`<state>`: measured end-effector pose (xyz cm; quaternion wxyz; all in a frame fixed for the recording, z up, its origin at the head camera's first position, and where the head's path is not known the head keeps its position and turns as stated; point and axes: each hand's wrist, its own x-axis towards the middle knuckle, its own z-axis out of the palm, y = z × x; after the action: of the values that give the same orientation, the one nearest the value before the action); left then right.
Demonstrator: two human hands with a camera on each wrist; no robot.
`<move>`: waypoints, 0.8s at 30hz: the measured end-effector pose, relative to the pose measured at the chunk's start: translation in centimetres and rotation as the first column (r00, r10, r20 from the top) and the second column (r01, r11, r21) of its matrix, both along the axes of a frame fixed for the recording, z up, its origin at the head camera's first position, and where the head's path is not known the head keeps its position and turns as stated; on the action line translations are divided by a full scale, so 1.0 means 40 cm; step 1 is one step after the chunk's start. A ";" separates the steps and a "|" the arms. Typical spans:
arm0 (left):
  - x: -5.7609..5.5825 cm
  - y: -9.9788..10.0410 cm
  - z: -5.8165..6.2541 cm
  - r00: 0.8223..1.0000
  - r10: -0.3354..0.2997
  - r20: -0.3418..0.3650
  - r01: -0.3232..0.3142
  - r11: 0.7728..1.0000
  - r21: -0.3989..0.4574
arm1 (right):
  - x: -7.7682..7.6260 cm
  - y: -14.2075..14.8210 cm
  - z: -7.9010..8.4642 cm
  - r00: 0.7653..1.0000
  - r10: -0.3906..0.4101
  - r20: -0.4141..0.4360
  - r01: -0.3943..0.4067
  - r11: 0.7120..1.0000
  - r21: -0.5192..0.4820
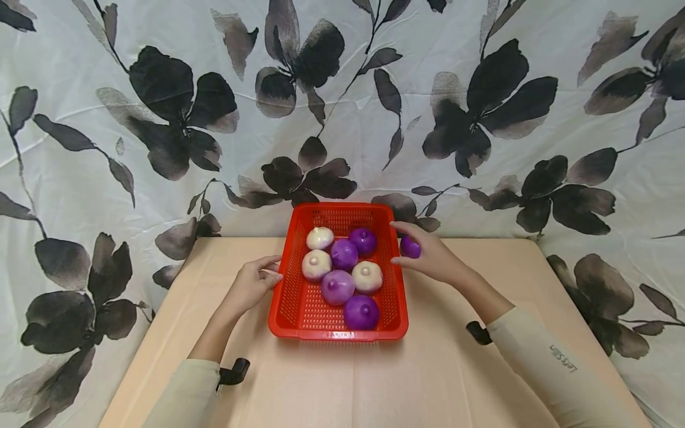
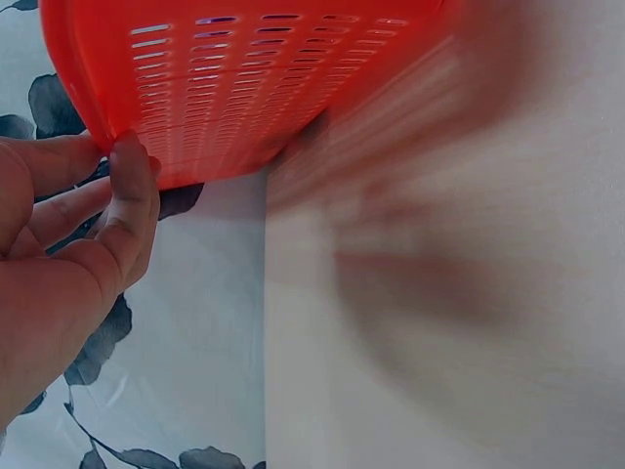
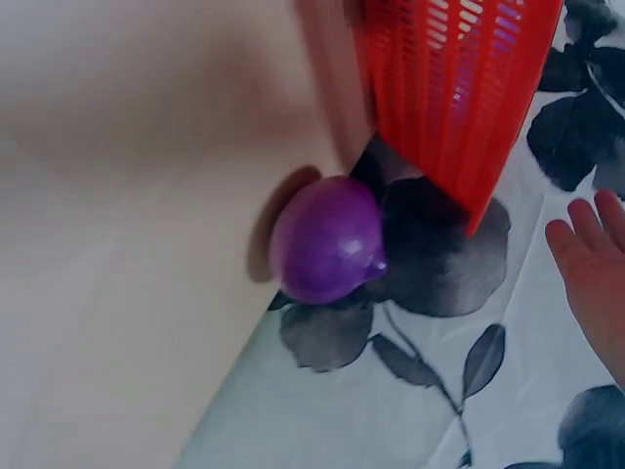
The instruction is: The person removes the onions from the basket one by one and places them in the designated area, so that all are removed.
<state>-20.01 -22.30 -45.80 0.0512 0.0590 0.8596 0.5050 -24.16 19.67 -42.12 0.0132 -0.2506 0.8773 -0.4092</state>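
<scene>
A red plastic basket (image 1: 286,321) with slotted sides is at the middle of the table. Inside it lie several purple onions (image 1: 361,312) and white onions (image 1: 316,265). At its left side, my left hand (image 1: 253,286) pinches the rim between thumb and fingers, as the left wrist view shows close up. My right hand (image 1: 428,254) is beside the right rim, fingers extended; the right wrist view has its fingertips apart from the basket. Outside the basket, a purple onion (image 3: 329,240) rests on the table near the far edge, partly hidden behind my right hand in the head view.
The light wooden table (image 1: 332,392) ends just behind the basket. A white cloth (image 1: 385,178) with dark flower prints hangs behind it and spreads around its sides. A black wrist camera (image 1: 234,373) sits at my left cuff, another black device (image 1: 478,333) at my right.
</scene>
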 end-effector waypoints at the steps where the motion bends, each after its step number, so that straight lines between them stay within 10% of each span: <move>1: 0.000 0.001 0.000 1.000 -0.001 0.001 0.001 1.000 0.001 | 0.003 -0.006 0.003 1.000 0.018 0.010 -0.018 1.000 0.001; 13: 0.003 0.003 0.005 1.000 0.002 0.000 -0.002 1.000 -0.014 | 0.041 -0.089 0.021 0.973 0.212 0.087 -0.223 0.963 0.149; 24: 0.001 0.002 0.002 1.000 0.005 0.006 -0.005 1.000 -0.009 | 0.045 -0.153 -0.001 0.877 0.371 0.305 -0.442 0.872 0.209</move>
<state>-19.99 -22.23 -45.70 0.0528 0.0551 0.8618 0.5015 -22.35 13.56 -42.16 0.2466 -0.3717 0.8427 -0.3013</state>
